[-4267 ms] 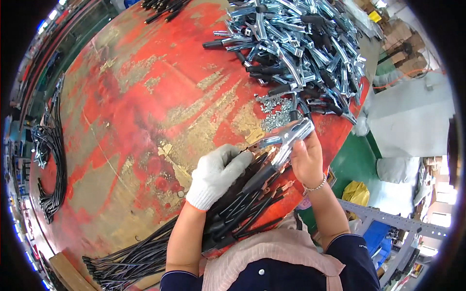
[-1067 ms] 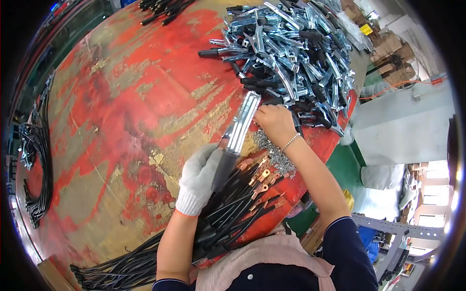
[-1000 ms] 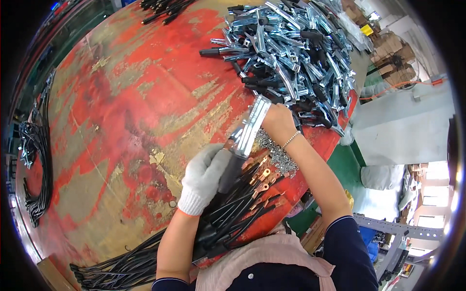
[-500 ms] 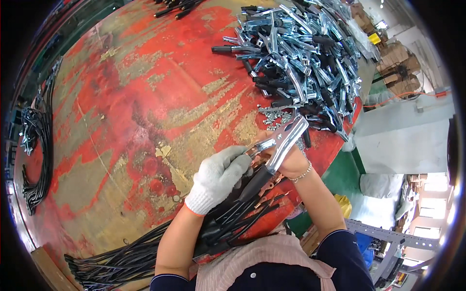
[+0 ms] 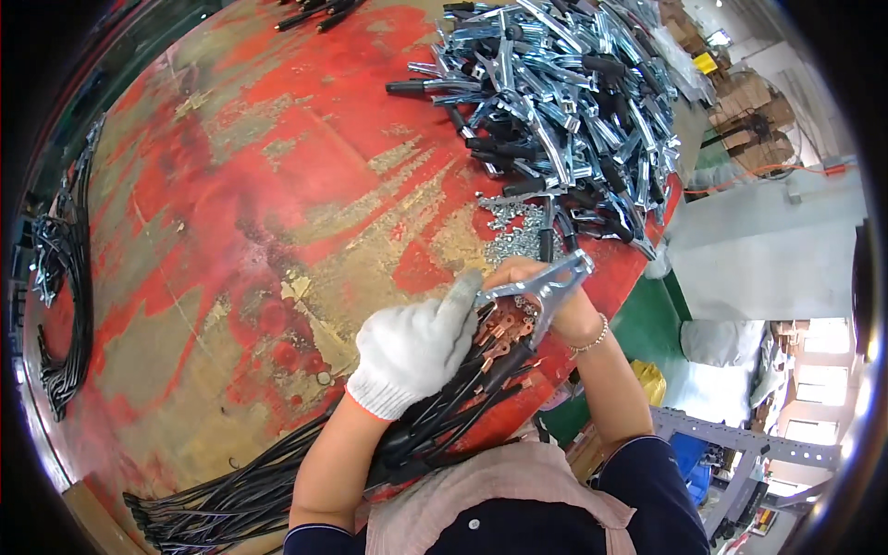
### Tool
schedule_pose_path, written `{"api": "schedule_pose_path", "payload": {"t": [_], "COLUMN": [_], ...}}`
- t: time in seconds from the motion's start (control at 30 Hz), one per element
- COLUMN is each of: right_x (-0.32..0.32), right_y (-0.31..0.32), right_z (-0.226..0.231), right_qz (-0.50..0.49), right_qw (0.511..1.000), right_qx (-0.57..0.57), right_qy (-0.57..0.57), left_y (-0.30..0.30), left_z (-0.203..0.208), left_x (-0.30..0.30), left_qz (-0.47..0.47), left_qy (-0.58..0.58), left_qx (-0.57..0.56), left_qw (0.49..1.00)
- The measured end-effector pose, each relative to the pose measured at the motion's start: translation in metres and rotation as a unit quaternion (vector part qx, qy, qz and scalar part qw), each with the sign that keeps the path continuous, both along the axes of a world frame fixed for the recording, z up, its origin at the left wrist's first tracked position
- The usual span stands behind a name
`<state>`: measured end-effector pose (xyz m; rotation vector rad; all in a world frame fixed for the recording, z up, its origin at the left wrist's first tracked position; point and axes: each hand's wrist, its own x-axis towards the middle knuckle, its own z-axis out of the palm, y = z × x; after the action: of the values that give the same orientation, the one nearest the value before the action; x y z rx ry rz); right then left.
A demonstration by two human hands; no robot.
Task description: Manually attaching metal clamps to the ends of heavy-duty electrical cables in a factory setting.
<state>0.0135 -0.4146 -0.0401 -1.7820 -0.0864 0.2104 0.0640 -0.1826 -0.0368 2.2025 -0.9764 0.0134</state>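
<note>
A silver spring clamp [image 5: 558, 282] with a black handle sleeve [image 5: 504, 368] is held between my hands above the near right part of the table. My left hand [image 5: 402, 350], in a white knitted glove, pinches one end of the clamp between thumb and fingers. My bare right hand [image 5: 577, 319] is closed round the clamp's far side, its fingers partly hidden behind the metal. Just below the clamp lie copper cable lugs [image 5: 499, 335] at the ends of black cables [image 5: 268, 486]. Small nuts or screws [image 5: 518, 231] are heaped beyond my right hand.
A large pile of similar clamps [image 5: 555, 102] covers the far right of the worn red table [image 5: 231, 213]. Bundled black cables [image 5: 81, 277] hang along the left edge, and more cable ends [image 5: 319, 14] lie at the far edge. A grey metal frame [image 5: 740, 439] stands at lower right.
The clamp has turned in my hands, so its flat side now shows. Both hands have shifted slightly, uncovering more of the copper lugs, and my left thumb points further up.
</note>
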Motion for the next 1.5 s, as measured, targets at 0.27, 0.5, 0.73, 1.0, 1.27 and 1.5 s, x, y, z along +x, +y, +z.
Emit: {"api": "schedule_pose_path", "payload": {"t": [0.27, 0.5, 0.73, 1.0, 1.27, 1.5], "right_x": [0.002, 0.014, 0.027, 0.026, 0.03, 0.029], "right_y": [-0.007, -0.003, -0.007, 0.049, 0.057, 0.058], "right_z": [-0.033, -0.044, -0.037, 0.016, 0.016, 0.016], "right_qz": [-0.113, -0.107, -0.099, -0.138, -0.137, -0.136], "right_qw": [0.872, 0.826, 0.819, 0.879, 0.875, 0.876], "right_qx": [-0.439, -0.505, -0.511, -0.313, -0.332, -0.325], "right_qy": [-0.186, -0.225, -0.242, -0.333, -0.325, -0.331], "left_y": [0.001, -0.006, -0.009, -0.007, -0.006, -0.005], "left_z": [-0.003, -0.007, -0.009, -0.009, -0.007, -0.007], "left_x": [0.009, 0.007, 0.004, 0.003, 0.004, 0.005], "left_qz": [0.069, 0.087, 0.057, 0.055, 0.058, 0.04], "left_qy": [0.635, 0.64, 0.594, 0.601, 0.604, 0.593], "left_qx": [-0.335, -0.358, -0.279, -0.261, -0.256, -0.257], "left_qw": [0.693, 0.675, 0.752, 0.753, 0.753, 0.762]}}
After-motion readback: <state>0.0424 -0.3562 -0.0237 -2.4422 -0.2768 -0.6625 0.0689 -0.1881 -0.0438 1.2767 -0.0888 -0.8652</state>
